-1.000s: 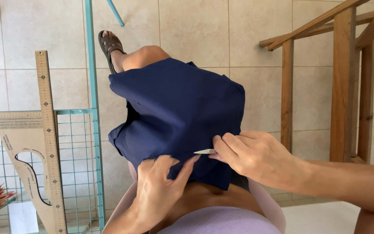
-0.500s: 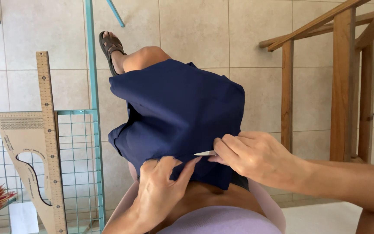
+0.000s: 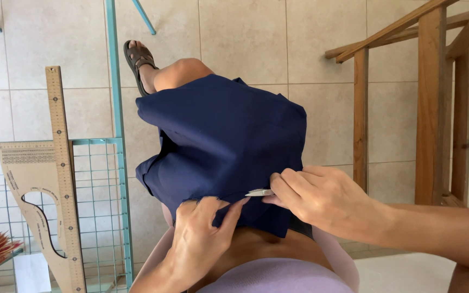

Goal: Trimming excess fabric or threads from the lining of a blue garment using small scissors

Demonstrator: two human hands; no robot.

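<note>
While the navy cloth (image 3: 223, 146) lies draped over my raised knee, my left hand (image 3: 202, 239) pinches its near, frayed edge between fingers and thumb, keeping it taut. My right hand (image 3: 321, 198) is closed around small snips (image 3: 260, 192), whose silvery tip rests against that same edge, just beside my left fingertips. I would judge the trimming to be partway: loose threads show along the hem left of the blades, while the stretch under my right hand is hidden, so I cannot say whether it is already clean. Beside me a wooden ruler (image 3: 63, 179) and a curve template (image 3: 33, 206) lean on a teal wire rack (image 3: 116, 108), with a wooden frame (image 3: 430, 103) on my right.
</note>
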